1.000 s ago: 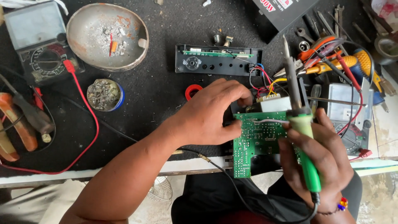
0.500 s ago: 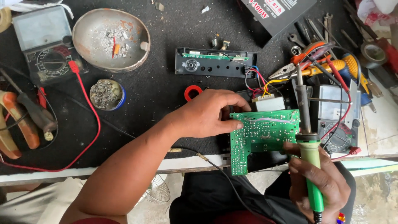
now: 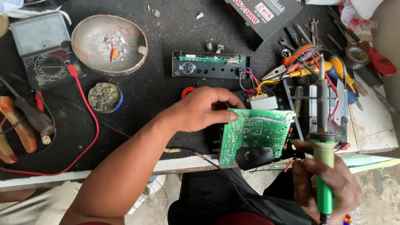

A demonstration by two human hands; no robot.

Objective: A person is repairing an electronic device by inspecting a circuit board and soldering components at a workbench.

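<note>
Multimeter [image 3: 41,50] is seen at far left on the dark bench [image 3: 146,96], with a red lead [image 3: 89,125] curving down from it. A metal bowl [image 3: 109,43] w/ grey ash sits next to it, and a small tin [image 3: 105,97] of wire bits lies below that. Left hand [image 3: 200,110] is stretched across the middle, fingers pinched on the upper-left edge of the board [image 3: 256,133]. The board is green, solder side up, w/ pale traces and a white wire along its top; it's held tilted at the bench's front edge, over a black chassis. Behind it lies a black front panel [image 3: 210,65]. Right hand [image 3: 327,183] is wrapped tight round the green-handled iron [image 3: 321,137], tip pointed away, just right of the board. Pliers [image 3: 291,71] and other tools are piled at far right.
</note>
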